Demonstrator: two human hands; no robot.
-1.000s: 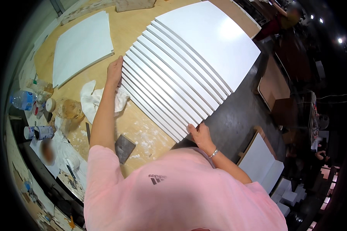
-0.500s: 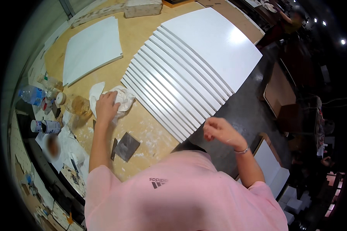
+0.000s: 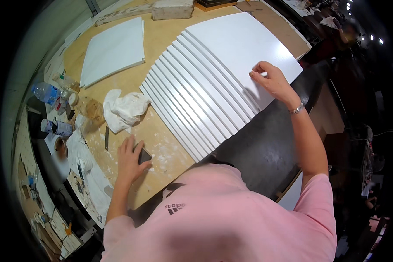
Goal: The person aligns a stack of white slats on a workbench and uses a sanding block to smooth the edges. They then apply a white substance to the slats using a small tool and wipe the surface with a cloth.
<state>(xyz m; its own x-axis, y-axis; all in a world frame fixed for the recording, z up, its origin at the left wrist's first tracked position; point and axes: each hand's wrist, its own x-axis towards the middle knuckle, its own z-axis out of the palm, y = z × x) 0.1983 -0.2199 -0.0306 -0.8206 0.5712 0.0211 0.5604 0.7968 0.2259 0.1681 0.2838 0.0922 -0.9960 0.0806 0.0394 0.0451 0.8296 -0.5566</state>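
My left hand (image 3: pixel 130 159) reaches over a dark grey flat square pad (image 3: pixel 144 156) on the worktable, with fingers spread and the thumb along its edge. Much of the pad is hidden beneath the hand. A crumpled white cloth (image 3: pixel 125 109) lies just beyond it, and a thin dark strip (image 3: pixel 107 138) to its left. Over the uppermost white panel (image 3: pixel 244 39) hovers my right hand (image 3: pixel 270 81), fingers loosely curled, with nothing visible in them. That panel tops a fanned, overlapping row of white panels (image 3: pixel 187 96) with stepped edges.
More white panels (image 3: pixel 113 50) lie at the back left. Bottles, including a tawny-liquid one (image 3: pixel 91 108), and a can (image 3: pixel 56 127) line the left side. A pale block (image 3: pixel 173 9) sits at the far edge. Dark floor (image 3: pixel 266 148) shows to the right.
My left hand has let go of the white cloth and come nearer onto the grey pad. My right hand has moved up from beside the panels to above the top one.
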